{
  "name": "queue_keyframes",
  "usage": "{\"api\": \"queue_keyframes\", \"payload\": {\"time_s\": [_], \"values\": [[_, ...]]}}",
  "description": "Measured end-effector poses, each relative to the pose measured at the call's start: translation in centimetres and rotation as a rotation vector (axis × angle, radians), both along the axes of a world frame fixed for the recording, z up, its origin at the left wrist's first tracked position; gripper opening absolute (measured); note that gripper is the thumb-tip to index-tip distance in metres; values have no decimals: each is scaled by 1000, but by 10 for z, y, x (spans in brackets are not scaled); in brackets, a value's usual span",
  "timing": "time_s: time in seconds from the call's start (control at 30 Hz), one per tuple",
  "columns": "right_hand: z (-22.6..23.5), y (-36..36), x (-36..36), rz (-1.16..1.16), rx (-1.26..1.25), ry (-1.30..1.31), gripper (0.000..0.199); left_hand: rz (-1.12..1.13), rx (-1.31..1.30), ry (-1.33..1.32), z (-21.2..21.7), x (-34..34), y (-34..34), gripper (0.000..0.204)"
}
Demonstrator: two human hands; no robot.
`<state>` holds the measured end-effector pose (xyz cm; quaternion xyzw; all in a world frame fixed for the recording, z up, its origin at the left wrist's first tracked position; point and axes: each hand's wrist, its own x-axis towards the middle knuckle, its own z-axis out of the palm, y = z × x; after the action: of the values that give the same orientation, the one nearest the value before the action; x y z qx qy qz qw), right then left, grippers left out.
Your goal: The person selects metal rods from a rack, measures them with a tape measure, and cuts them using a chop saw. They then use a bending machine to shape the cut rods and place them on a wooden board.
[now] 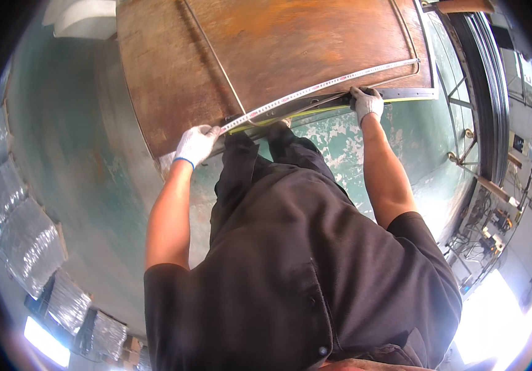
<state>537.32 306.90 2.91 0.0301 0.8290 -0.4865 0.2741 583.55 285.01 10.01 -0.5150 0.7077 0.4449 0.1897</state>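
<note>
Pinched at left in the nearly closed, gloved left hand (198,145): a tape measure (310,90), stretched across the brown board (291,31) toward a bent rod (405,32) at right. Probably light, thin and springy — apt to buckle if pushed, so best held flat by its edges. Farther right, resting half-curled at the dark edge strip (408,93): the gloved right hand (366,102) — cannot tell whether gripping anything.
</note>
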Motion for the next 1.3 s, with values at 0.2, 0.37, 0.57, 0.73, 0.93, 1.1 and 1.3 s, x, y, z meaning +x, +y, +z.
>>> {"api": "queue_keyframes", "payload": {"time_s": [0.2, 0.37, 0.57, 0.73, 0.93, 1.1, 1.3], "values": [[0, 3, -1, -14, -17, 5, 24, -27, -87, 6, -9, -4, -4, 51], [4, 4, 0, 10, -26, -18, 22, 15, -98, -10, -11, -2, 0, 51], [0, 8, -4, 33, -32, -19, 22, 2, -95, -27, -15, -2, -2, 52], [0, 6, 0, 29, -32, 1, 16, 15, -38, -70, -17, -6, -8, 56], [8, 3, 4, 22, -29, -12, 16, -16, -76, -82, -28, -4, -8, 57], [8, 4, 4, 31, -47, -13, 16, -20, -75, -88, -23, -7, -6, 56], [2, 6, 2, 9, -57, -10, 17, -32, -83, -86, -14, -10, -8, 56]]}}
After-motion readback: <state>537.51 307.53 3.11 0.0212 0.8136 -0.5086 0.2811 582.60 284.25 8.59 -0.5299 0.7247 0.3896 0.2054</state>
